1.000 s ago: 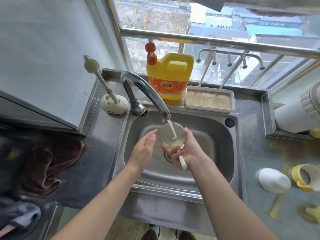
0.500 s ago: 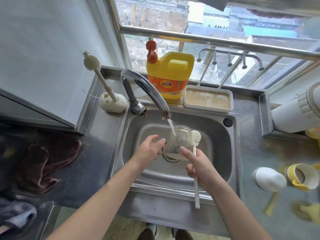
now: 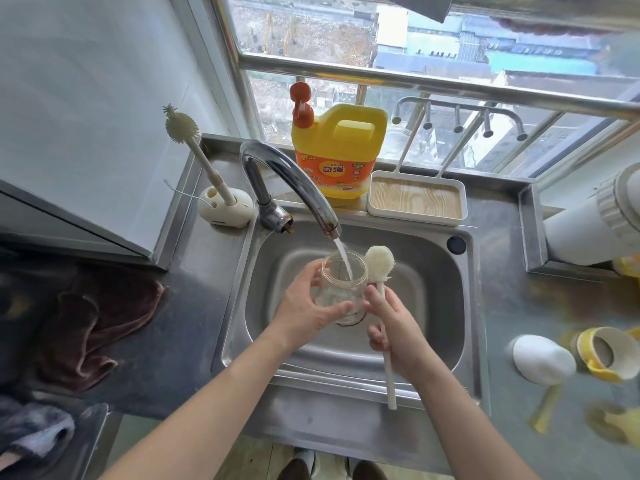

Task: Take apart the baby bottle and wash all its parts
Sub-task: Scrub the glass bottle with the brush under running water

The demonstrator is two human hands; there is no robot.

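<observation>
**Two hands on clear bottle body under running tap**

Two hands worked over the sink [image 3: 433, 289]. The left hand [image 3: 304, 310] was wrapped round the bottle body [image 3: 341, 289], thumb on the near side and fingers on the far side. The right hand [image 3: 394, 330] was clamped on the handle of the brush [image 3: 379, 263], with one fingertip touching the bottle's right wall.

Bottle body: clear, colourless, short and wide, with a wide open mouth and a thick rim. Nothing was fitted on the neck. It was tilted, mouth up toward the faucet [image 3: 294, 181], and held above the drain in the middle of the basin. The water stream [image 3: 343, 258] fell straight into the mouth. The walls looked wet and streaky; the level inside could not be made out.

Brush: the pale bristle head stood upright just right of the bottle mouth, outside it. The white handle ran down through the fist and out past the sink's front edge.

On the surface [image 3: 519, 306] to the right lay a white cap [image 3: 542, 363] on its side, and beside it a yellow collar [image 3: 602, 355]. Both were well apart from the bottle.

Behind the sink stood a yellow detergent jug [image 3: 337, 150] and a white tray [image 3: 415, 197]. At the left were a brush holder [image 3: 225, 206] and a brown cloth [image 3: 97, 320].
</observation>
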